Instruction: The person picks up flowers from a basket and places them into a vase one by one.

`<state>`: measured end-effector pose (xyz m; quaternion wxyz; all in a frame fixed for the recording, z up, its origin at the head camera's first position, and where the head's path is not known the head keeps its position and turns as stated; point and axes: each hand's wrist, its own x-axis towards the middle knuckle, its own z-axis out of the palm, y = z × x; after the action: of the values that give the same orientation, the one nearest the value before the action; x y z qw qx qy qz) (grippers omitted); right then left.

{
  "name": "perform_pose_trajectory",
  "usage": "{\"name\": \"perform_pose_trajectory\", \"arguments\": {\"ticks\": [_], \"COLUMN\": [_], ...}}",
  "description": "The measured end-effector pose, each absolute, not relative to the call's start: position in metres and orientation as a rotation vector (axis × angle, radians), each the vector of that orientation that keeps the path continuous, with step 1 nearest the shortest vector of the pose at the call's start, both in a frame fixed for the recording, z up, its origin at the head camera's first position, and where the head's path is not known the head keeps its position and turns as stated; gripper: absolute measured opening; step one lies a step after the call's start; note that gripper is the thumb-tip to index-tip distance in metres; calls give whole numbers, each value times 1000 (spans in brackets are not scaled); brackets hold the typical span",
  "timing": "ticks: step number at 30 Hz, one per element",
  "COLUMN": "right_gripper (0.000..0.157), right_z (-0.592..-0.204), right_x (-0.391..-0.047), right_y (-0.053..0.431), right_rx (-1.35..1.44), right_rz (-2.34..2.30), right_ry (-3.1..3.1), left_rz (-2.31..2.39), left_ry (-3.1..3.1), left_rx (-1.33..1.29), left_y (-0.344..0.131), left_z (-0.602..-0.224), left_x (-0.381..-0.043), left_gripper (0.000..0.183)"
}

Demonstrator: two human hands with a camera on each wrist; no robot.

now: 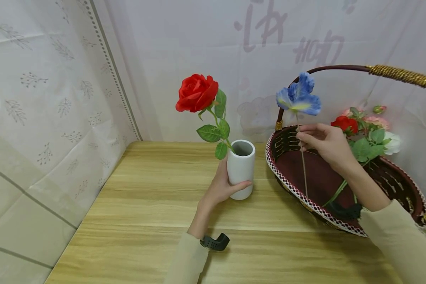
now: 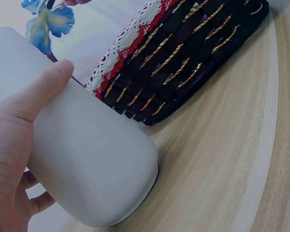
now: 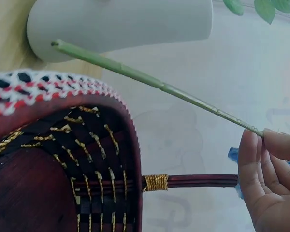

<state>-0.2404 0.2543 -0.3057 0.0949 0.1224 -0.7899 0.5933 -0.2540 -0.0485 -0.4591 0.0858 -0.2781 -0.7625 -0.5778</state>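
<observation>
My left hand [image 1: 223,184] grips a white vase [image 1: 242,171] that stands on the table, thumb across its front. A red rose [image 1: 197,93] with green leaves leans out of the vase mouth to the left. My right hand [image 1: 326,144] pinches the stem of a blue flower [image 1: 299,96] just under its bloom. In the right wrist view the green stem [image 3: 154,83] slants from the fingertips, its cut end free beside the vase. The head view shows that flower upright over the left part of a dark woven basket [image 1: 316,169].
Several more flowers, red, pink and white [image 1: 391,142], lie in the right part of the basket. The basket's handle [image 1: 404,75], wrapped in gold cord, arches above them. A wooden table [image 1: 142,205] lies beneath, and printed curtains [image 1: 184,35] hang behind and at left.
</observation>
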Motion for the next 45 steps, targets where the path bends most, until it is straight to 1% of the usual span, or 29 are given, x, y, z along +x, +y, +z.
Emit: {"name": "perform_pose_trajectory", "arguments": {"ticks": [7, 14, 17, 20, 27, 34, 40, 45], "right_gripper": [22, 22, 18, 17, 25, 13, 16, 17], "right_z": [-298, -287, -284, -282, -275, -270, -263, -256], "right_x": [-240, -242, -243, -245, -251, -255, -258, -261], "right_y": [247, 233, 227, 222, 207, 196, 189, 182], "right_rx": [397, 432, 471, 507, 505, 595, 624, 594], "right_rz": [1780, 1806, 1835, 1872, 1794, 1852, 1803, 1761], "right_ry": [-2314, -2262, -2231, -2204, -2265, -2230, -2260, -2290], "left_rz": [-1732, -1781, -1784, -1786, -1780, -1771, -1782, -1784], "left_ry": [-2261, -2221, -2233, -2240, -2234, -2242, -2252, -2242], "left_rx": [-841, -866, -855, -849, -843, -827, -826, -842], "left_y": [-48, -50, -51, -50, -51, -51, -50, -50], "left_z": [-456, -429, -429, -429, -428, -428, -429, -428], "left_x": [-252, -235, -234, -234, -232, -231, -232, -233], "left_gripper": [109, 103, 102, 101, 102, 101, 101, 98]}}
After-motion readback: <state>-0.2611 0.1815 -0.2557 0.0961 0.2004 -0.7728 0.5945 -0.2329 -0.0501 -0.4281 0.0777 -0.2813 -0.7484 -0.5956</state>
